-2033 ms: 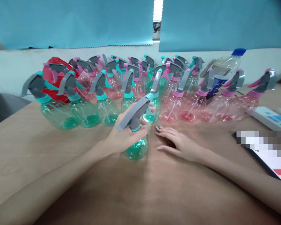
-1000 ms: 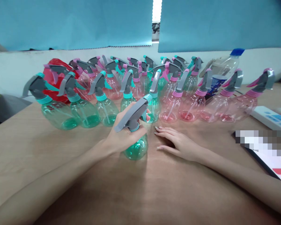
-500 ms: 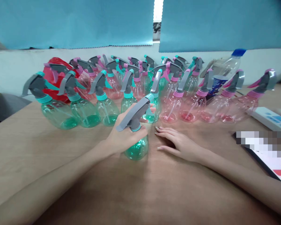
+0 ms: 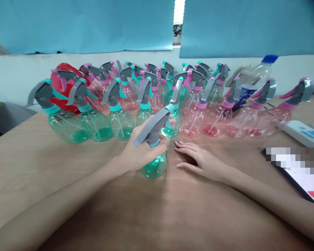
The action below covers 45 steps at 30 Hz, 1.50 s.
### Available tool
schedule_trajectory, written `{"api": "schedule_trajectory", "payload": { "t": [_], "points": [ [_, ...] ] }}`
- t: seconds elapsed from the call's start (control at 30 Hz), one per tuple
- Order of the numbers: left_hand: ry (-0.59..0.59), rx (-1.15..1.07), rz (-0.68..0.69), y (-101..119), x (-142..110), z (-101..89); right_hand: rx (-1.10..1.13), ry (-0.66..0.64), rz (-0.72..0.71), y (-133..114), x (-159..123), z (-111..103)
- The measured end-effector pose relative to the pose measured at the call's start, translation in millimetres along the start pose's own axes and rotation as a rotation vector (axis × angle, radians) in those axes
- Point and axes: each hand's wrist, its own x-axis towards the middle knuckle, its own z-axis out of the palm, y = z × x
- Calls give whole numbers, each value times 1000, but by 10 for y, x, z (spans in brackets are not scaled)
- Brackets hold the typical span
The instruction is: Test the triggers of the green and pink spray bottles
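Note:
My left hand (image 4: 142, 150) is wrapped round the neck of a green spray bottle (image 4: 155, 168) with a grey and teal trigger head. The bottle stands upright on the wooden table, in front of the others, and my fingers hide part of its upper body. To its right, my right hand (image 4: 199, 160) rests on the tabletop with its fingers stretched out, apart from the bottle and holding nothing. Behind both hands runs a front row of spray bottles, green ones (image 4: 96, 127) on the left and pink ones (image 4: 192, 122) on the right.
More pink and green spray bottles crowd behind the front row. A red plastic bag (image 4: 65, 75) lies at the back left. A large clear bottle with a blue cap (image 4: 270, 59) leans at the back right. A white box (image 4: 300, 131) and a tablet-like device (image 4: 300, 181) lie on the right.
The whole view has shifted very slightly, with everything sitting a little further right in the picture. My hands and the held spray bottle keep the same pose.

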Motion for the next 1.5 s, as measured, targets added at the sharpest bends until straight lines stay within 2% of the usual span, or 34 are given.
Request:
{"api": "schedule_trajectory", "payload": {
  "t": [0.5,0.8,1.17,1.4,1.5],
  "points": [
    [12,-46,-10,18,6,-4,4,7,0,2,-6,6],
    [18,19,-2,104,56,-26,8,9,-12,12,-2,3],
    [46,-101,-40,80,11,-8,15,13,-16,-4,5,-5],
    [-57,-90,-78,132,21,-33,15,15,-6,-16,-3,-8],
    [-29,-41,-58,108,-8,-15,0,10,3,-21,-4,-5]
  ]
}}
